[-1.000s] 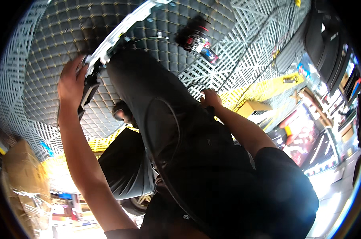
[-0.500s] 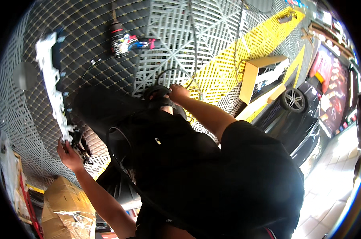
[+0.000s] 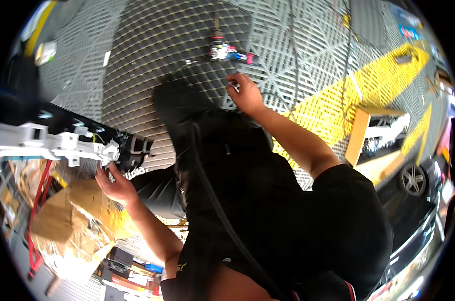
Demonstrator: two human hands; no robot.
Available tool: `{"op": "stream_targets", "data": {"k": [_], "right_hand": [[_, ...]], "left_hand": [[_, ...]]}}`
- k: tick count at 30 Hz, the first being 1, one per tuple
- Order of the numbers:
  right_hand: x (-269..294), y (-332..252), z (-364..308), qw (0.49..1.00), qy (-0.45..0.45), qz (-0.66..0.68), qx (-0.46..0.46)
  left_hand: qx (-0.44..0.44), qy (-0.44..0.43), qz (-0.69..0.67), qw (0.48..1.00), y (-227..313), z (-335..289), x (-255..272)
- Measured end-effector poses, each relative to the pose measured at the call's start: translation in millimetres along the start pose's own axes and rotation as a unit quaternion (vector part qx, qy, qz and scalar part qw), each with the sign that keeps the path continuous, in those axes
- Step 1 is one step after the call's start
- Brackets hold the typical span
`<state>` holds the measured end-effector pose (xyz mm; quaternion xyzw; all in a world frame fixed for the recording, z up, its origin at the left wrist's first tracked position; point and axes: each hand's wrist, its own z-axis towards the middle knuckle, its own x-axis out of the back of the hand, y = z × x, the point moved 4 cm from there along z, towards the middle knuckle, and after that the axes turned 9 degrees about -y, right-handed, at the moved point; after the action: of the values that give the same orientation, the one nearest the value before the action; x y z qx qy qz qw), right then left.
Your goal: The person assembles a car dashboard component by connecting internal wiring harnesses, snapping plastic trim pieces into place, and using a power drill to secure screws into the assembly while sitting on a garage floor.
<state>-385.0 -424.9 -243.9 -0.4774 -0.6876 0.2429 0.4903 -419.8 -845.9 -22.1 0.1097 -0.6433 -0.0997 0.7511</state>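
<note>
A long white plastic part (image 3: pixel 49 143) with square brackets along it and a black side (image 3: pixel 94 128) stretches out from the left edge. My left hand (image 3: pixel 116 186) grips its near end, thumb and fingers at the white tip; the fingertips are partly hidden there. My right hand (image 3: pixel 246 94) is raised over the quilted mat, nearest to a cordless drill (image 3: pixel 227 52) lying on its side. Its fingers are curled with thumb and forefinger close together, and whatever small thing they may hold is too small to name.
Beneath is a black quilted mat (image 3: pixel 152 45) on grey and yellow grating (image 3: pixel 383 75). An open carton (image 3: pixel 360 133) with wrapped parts stands at right, beside a dark car's wheel (image 3: pixel 413 179). A large cardboard box (image 3: pixel 62 215) and a red bar (image 3: pixel 37 220) are at lower left.
The long white part has swung from pointing away to pointing left, with my left hand still at its end. My right hand has left my shoe and risen toward the drill. The view has shifted left.
</note>
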Motion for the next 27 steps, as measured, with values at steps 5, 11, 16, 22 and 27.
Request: {"op": "stream_targets", "data": {"k": [5,11,16,22,27], "right_hand": [[-4,-209,-7,0.947,-0.092,0.059,0.303],[-63,-365,-46,0.840,-0.260,0.068,0.470],[-106,-385,-47,0.855,-0.329,0.027,0.400],[-106,-370,-22,0.876,-0.332,-0.057,0.345],[-99,-372,-33,0.824,-0.465,0.067,0.316]], "left_hand": [[0.038,0.168,-0.120,0.978,23,-9,39],[0.094,0.205,-0.169,0.959,43,-33,21],[0.197,0.199,-0.212,0.936,41,-52,-5],[0.044,0.214,-0.277,0.936,58,-52,-10],[0.045,0.234,-0.284,0.929,26,-54,0]]}}
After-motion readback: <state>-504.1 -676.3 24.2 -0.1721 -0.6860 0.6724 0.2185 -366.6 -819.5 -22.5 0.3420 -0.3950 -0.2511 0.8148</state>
